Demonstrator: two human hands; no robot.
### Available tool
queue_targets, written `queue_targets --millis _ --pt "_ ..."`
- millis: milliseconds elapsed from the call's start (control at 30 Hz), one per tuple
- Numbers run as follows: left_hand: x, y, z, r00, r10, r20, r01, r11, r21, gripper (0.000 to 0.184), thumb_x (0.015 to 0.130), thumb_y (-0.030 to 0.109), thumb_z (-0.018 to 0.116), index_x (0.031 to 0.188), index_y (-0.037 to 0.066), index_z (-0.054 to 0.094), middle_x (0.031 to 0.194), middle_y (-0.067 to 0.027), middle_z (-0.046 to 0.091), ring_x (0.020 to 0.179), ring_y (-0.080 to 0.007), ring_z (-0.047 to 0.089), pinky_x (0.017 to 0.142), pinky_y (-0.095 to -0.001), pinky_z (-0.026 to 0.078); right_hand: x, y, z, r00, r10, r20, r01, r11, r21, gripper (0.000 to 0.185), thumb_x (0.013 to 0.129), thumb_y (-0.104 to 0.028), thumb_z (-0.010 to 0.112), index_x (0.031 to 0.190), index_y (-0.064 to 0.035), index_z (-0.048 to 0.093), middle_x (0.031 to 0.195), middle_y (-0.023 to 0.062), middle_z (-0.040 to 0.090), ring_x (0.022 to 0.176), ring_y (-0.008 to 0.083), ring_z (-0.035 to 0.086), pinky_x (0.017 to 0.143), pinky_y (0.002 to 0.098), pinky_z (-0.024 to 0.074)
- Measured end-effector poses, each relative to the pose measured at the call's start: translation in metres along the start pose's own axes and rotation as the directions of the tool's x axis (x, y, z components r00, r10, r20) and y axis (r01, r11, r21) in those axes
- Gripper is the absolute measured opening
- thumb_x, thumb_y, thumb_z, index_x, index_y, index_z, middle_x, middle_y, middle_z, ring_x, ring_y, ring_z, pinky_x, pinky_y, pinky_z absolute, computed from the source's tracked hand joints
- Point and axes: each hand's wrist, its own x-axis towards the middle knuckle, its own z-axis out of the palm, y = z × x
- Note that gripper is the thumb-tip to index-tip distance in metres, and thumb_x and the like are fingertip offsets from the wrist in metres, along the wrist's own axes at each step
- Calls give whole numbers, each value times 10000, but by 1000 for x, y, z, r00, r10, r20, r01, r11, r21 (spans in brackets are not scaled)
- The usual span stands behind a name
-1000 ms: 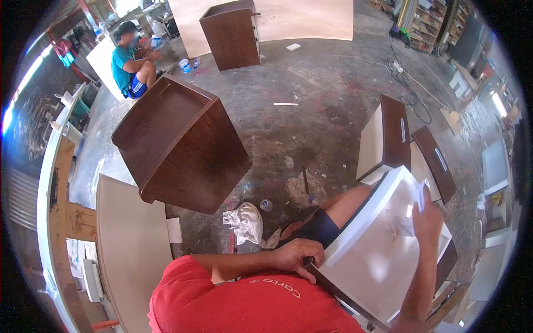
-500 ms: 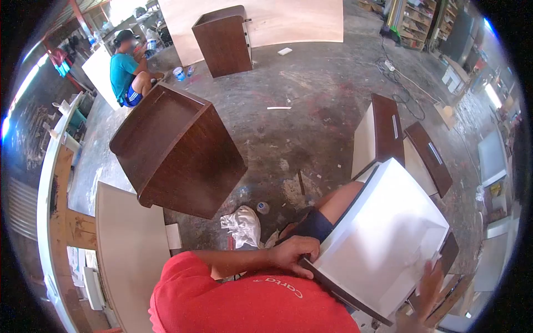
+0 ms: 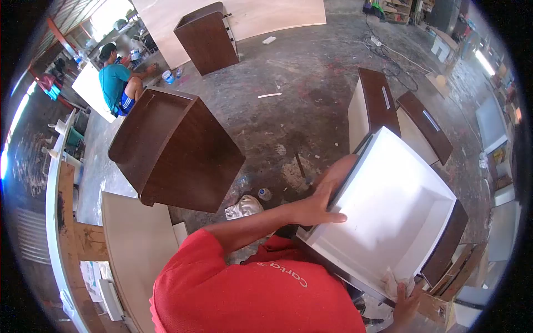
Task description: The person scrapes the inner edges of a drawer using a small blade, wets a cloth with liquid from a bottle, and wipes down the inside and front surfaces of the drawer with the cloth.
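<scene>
A drawer (image 3: pixel 383 188) with a white inside and dark edges lies tilted across my lap, its open side facing up. My left hand (image 3: pixel 317 210) grips its left side wall, thumb over the rim and fingers on the outer face. At the drawer's near right corner, my right hand (image 3: pixel 408 302) is closed on a pale crumpled cloth (image 3: pixel 397 279) pressed against the inside. Part of that hand's fingers is hidden by the cloth and the drawer wall.
Two drawers with dark fronts (image 3: pixel 380 102) stand to the right. A dark brown cabinet (image 3: pixel 189 150) stands ahead left, another cabinet (image 3: pixel 205 44) farther back. A white cloth (image 3: pixel 244 207) and small bottle (image 3: pixel 265 193) lie on the floor. A person (image 3: pixel 115 83) crouches at far left.
My left hand has shifted from the drawer's near corner up along its left side. My right hand moved down to the near right corner. The drawer's inside tilts more into view.
</scene>
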Motion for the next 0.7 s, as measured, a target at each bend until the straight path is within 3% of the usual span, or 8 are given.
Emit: queue_targets --millis 67,167,233,300,367,400,533,700 --pt "10 2 12 1000 -30 -5 29 999 -37 1226 915 612 739 1673 -47 37 1679 -366 172 1591 -500 186 1314 -550 169 1 7 -8 998 -25 49 28 998 -58 734 1009 -400 706 1570 12 471 1339 291 676 1234 422 665 1058 482 495" --pt "9 6 12 1000 -20 -13 19 995 -101 1178 923 548 740 1676 -39 51 1692 -349 152 1600 -507 134 1316 -550 155 -3 39 6 1000 3 26 -8 983 181 685 1020 -409 695 1531 12 520 1379 238 666 1274 365 646 1078 480 485" --pt "6 9 9 999 -22 -25 19 993 -117 1131 941 518 725 1680 -26 66 1706 -326 144 1611 -485 103 1315 -549 153 3 118 35 1000 5 12 -10 879 477 650 1026 -411 682 1509 0 542 1392 204 654 1317 344 617 1091 481 477" --pt "-1 10 11 998 -52 -46 46 992 -114 1073 969 494 700 1686 -9 81 1724 -293 143 1627 -435 82 1315 -546 154 3 157 74 999 12 -35 20 621 783 632 1034 -436 658 1495 -17 551 1411 179 631 1347 330 591 1105 483 468" --pt "-5 -16 16 988 115 -100 -133 971 -198 1029 1007 500 663 1690 1 78 1737 -257 135 1630 -373 97 1318 -533 145 5 167 110 993 47 -104 95 174 980 634 1045 -483 622 1492 -40 547 1436 163 599 1365 323 568 1119 483 461" --pt "-10 -21 17 972 197 -132 -223 947 -233 1007 1026 502 644 1692 6 76 1744 -239 131 1631 -342 105 1320 -526 141 9 154 123 988 131 -78 65 101 993 719 1072 -590 496 1547 -51 470 1461 172 572 1361 335 562 1135 503 460" --pt "-72 -30 2 967 207 -147 -249 887 -389 961 1049 596 512 1676 -28 135 1710 -210 215 1624 -342 129 1317 -477 122 25 171 194 956 46 -291 274 218 937 808 1079 -664 427 1597 -46 381 1523 204 536 1409 374 524 1165 544 449" --pt "-44 -22 -2 989 147 33 -118 893 -435 908 1063 612 478 1642 -34 211 1665 -197 286 1584 -335 190 1299 -461 151 15 94 198 972 129 -194 202 -48 978 714 1127 -647 325 1473 -62 541 1398 114 645 1323 266 602 1182 441 450"
